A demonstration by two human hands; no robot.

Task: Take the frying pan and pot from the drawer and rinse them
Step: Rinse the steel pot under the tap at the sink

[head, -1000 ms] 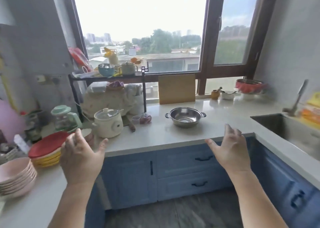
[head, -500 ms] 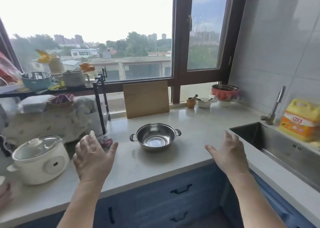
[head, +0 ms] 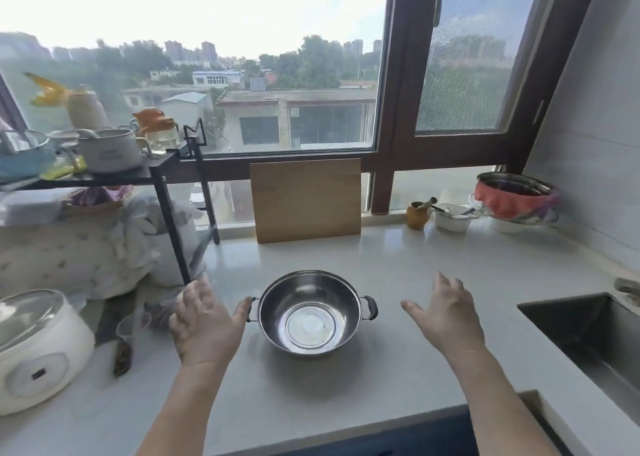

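Against the window sill we see a wooden cutting board (head: 305,200) leaning upright on the white countertop (head: 433,265). To our left stands a black rack (head: 180,192) of crockery with a white electric cooker (head: 38,350) in front; a steel sink (head: 588,338) lies at right, beyond it a small wooden mortar (head: 417,215).

Pot (head: 310,313) on worktop (head: 433,265), centre, upright. Left hand (head: 204,324) just left of pot, thumb at its left handle; right hand (head: 446,313) right of pot, apart from it. Cutting board (head: 305,200) behind pot, leaning against window sill. Sink (head: 595,338) at right edge. Rack (head: 173,178) behind left, cooker (head: 38,351) before it. Small bowl (head: 452,217) behind right.
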